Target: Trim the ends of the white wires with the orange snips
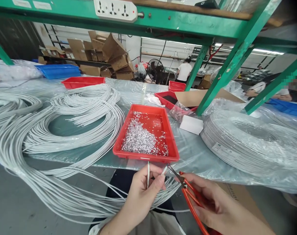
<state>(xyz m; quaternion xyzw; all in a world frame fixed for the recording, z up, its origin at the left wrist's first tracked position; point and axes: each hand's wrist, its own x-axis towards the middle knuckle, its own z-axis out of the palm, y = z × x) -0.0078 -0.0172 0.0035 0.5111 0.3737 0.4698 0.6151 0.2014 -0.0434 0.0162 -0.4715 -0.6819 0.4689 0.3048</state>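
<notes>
My left hand (147, 184) pinches white cable ends (164, 170) between thumb and fingers, and one end sticks up beside the index finger with a thin green tip. In my right hand (209, 199) are red-handled scissors (196, 199), their pointed blades reaching to the tip of the cable end at my left fingers. Whether the blades touch the wire is too small to tell. A thick bundle of white cables (72, 182) runs from the table down across my lap, under my left hand. Just beyond both hands sits a red tray (145, 158) holding many small shiny metal pieces (141, 138).
Coiled cables (89, 140) cover the table's left side; a plastic-wrapped cable coil (226, 156) stands right. A white box (191, 124), red bins (83, 82) and a blue bin (59, 71) lie farther back. Green frame posts (226, 71) rise at right. People sit beyond.
</notes>
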